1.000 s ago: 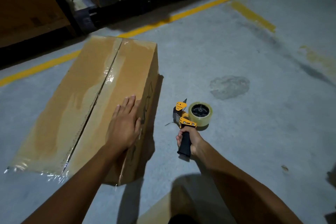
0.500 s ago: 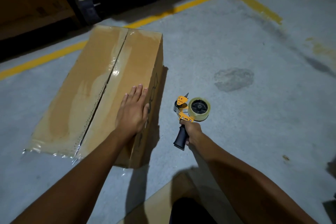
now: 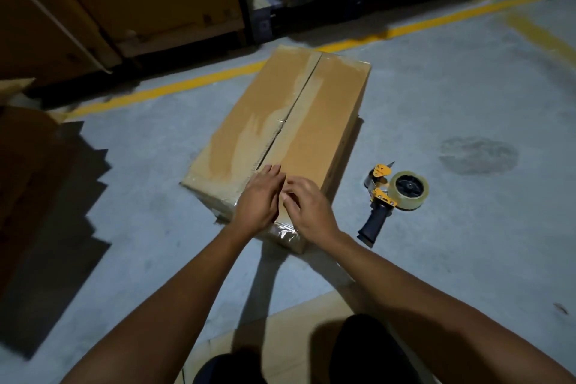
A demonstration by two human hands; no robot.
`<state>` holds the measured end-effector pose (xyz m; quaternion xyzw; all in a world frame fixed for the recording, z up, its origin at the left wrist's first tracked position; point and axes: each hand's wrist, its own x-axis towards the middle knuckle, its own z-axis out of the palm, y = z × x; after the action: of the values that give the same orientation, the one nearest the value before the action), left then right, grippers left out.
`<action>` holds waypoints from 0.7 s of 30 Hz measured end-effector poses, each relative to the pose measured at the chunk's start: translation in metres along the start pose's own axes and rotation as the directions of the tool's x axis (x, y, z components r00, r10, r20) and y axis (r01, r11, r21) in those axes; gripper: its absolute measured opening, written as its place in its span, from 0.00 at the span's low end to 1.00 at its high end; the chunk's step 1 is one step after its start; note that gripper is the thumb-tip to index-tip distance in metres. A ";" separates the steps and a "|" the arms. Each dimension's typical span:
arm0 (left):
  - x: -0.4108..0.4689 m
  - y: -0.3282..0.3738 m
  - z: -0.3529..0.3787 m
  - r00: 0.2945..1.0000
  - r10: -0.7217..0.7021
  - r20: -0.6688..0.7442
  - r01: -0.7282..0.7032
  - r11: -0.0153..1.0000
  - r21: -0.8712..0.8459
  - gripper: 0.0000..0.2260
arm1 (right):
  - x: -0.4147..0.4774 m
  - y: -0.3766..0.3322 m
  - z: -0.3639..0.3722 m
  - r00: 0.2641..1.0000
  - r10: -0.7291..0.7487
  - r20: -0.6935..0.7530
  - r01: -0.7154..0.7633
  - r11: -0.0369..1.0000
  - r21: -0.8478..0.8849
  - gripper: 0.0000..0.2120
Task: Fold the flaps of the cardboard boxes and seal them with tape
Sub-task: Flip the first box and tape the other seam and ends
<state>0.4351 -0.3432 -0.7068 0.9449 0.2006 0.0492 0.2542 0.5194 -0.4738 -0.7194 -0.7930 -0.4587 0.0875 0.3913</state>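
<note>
A long brown cardboard box [image 3: 314, 121] lies on the grey floor with its flaps closed and clear tape along the centre seam. My left hand [image 3: 260, 199] rests flat on the near end of the box top, fingers straight. My right hand [image 3: 307, 206] lies beside it on the same end, fingers slightly bent, touching the taped edge. The tape dispenser [image 3: 391, 196], yellow and black with a clear tape roll, lies on the floor right of the box, held by neither hand.
Flattened cardboard [image 3: 28, 178] lies at the left in shadow. Another cardboard sheet [image 3: 299, 330] lies under my knees. A yellow floor line [image 3: 174, 89] runs behind the box, with dark racking and large boxes [image 3: 124, 0] beyond it.
My right hand has let go of the tape dispenser, which now lies on the floor, and moved onto the box end beside my left hand. The view shifted left.
</note>
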 end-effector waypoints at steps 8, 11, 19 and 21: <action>-0.010 -0.006 0.022 0.968 -0.004 -0.253 0.029 0.995 0.096 0.21 | -0.015 0.035 0.010 0.941 -0.245 0.232 0.311 0.898 -0.312 0.29; -0.011 -0.012 0.026 0.952 0.038 -0.305 -0.003 0.993 0.116 0.19 | -0.015 0.041 0.013 0.912 -0.329 0.243 0.405 0.812 -0.420 0.28; -0.017 -0.018 0.032 0.961 0.098 -0.258 -0.020 0.957 0.288 0.22 | -0.014 0.033 0.004 0.900 -0.257 0.351 0.410 0.774 -0.483 0.38; -0.017 -0.017 0.029 0.970 0.092 -0.225 -0.019 0.951 0.307 0.22 | -0.013 0.030 -0.002 0.891 -0.239 0.386 0.407 0.798 -0.444 0.39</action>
<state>0.4187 -0.3499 -0.7405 0.9653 0.2077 0.1374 0.0791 0.5332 -0.4937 -0.7421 -0.7527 -0.6509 0.0167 0.0975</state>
